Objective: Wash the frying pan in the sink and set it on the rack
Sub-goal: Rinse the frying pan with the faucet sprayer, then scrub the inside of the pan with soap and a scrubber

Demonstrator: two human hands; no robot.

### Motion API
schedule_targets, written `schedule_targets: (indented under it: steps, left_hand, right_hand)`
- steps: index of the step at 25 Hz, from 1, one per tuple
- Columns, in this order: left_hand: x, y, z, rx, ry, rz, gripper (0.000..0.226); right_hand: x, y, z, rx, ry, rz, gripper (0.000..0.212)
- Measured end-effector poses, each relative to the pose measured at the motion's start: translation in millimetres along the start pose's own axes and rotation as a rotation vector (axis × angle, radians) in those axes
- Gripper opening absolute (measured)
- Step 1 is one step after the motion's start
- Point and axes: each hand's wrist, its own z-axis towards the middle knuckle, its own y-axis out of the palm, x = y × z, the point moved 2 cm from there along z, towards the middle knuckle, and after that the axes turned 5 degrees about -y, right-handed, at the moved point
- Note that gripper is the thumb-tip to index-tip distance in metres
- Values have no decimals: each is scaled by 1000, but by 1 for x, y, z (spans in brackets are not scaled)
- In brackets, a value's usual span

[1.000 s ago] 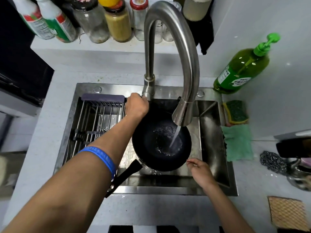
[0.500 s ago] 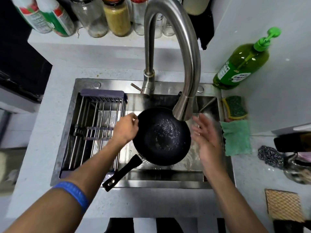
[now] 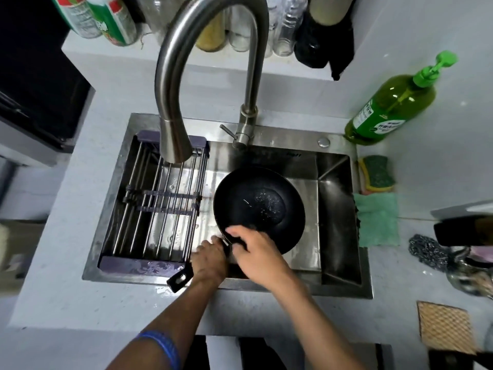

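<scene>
Where both hands (image 3: 234,252) meet, frying pan (image 3: 260,206) handle is hidden.

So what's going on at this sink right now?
A person is washing up. Both hands are on the black frying pan, which sits in the steel sink: the left hand grips its black handle, and the right hand holds the near rim where the handle joins. The curved steel tap is turned over the metal-bar drying rack with no water running. The pan is not yet on the rack.
</scene>
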Motion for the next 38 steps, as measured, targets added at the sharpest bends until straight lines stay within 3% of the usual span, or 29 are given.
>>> schedule_targets:
  steps: [4, 7, 10, 12, 13, 16, 18, 21, 23, 27, 31, 33, 36, 38]
  left_hand:
    - [5, -30, 1, 1, 42, -123, 45]
    - [-6, -66, -6, -234, 143, -331, 41]
    - [-14, -98, -18, -528, 195, -497, 50]
    - [-15, -106, -27, -602, 182, -532, 67]
    - [-10, -111, -34, -593, 199, -523, 64]
    - [5, -112, -61, -378, 350, -367, 39]
    - [10, -110, -86, -140, 343, -180, 32]
    - [6, -107, -96, 101, 271, -42, 44]
    - [2, -117, -99, 165, 291, -2, 48]
    - [9, -147, -104, 236, 355, -73, 50]
    - [45, -188, -117, 326, 315, -127, 58]
    - [63, -212, -124, 377, 293, -159, 57]
    - [93, -241, -126, 430, 267, -122, 55]
    - [105, -255, -127, 448, 230, -102, 54]
  right_hand:
    - [103, -22, -44, 216, 319, -140, 34]
    - [142, -44, -61, 481, 420, -175, 31]
    - [165, -48, -61, 392, 498, -225, 31]
    - [175, -44, -58, 338, 544, -125, 33]
    - [177, -44, -58, 320, 552, -77, 34]
    - [186, -43, -57, 295, 583, 22, 36]
    - [184, -55, -62, 464, 614, 193, 37]
    - [168, -83, -83, 816, 688, 617, 19]
    - [152, -90, -84, 818, 733, 704, 29]
    - [116, -163, -70, 959, 521, 299, 30]
    - [70, -304, -10, 886, 156, -81, 44]
    - [53, -370, 28, 913, 29, -219, 42]
    - [58, -440, 90, 827, 54, -273, 37]
    - [77, -447, 116, 749, 86, -227, 39]
